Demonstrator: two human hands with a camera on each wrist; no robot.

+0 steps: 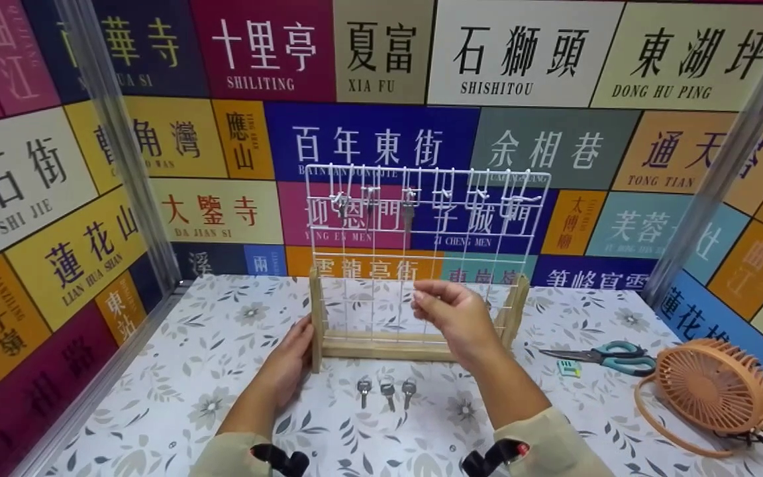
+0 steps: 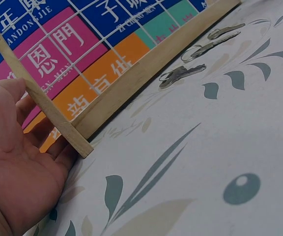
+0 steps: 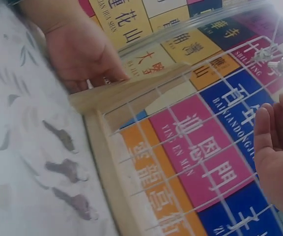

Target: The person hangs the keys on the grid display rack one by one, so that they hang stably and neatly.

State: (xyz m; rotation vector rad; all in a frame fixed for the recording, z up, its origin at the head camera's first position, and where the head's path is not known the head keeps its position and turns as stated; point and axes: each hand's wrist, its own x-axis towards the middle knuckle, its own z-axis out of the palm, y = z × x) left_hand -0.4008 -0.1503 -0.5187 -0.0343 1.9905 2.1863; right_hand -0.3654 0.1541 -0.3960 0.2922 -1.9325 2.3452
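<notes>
A white wire grid rack (image 1: 355,253) stands upright on a wooden base, with a row of hooks near its top. Metal keys (image 1: 410,215) hang from hooks on its left half. My left hand (image 2: 21,147) grips the rack's left wooden post (image 2: 48,105) low down, thumb on one side and fingers behind. Before the grid's lower middle, my right hand (image 1: 457,318) is raised with its fingers loosely bent; nothing shows between them. Three more keys (image 1: 387,392) lie in a short row on the table, just in front of the base.
Teal-handled scissors (image 1: 620,354) lie right of the rack, beside a small green-and-white piece (image 1: 568,368). An orange fan (image 1: 712,387) sits at the right edge. A floral cloth (image 1: 236,344) covers the table. Panels with large characters (image 1: 371,146) form the backdrop.
</notes>
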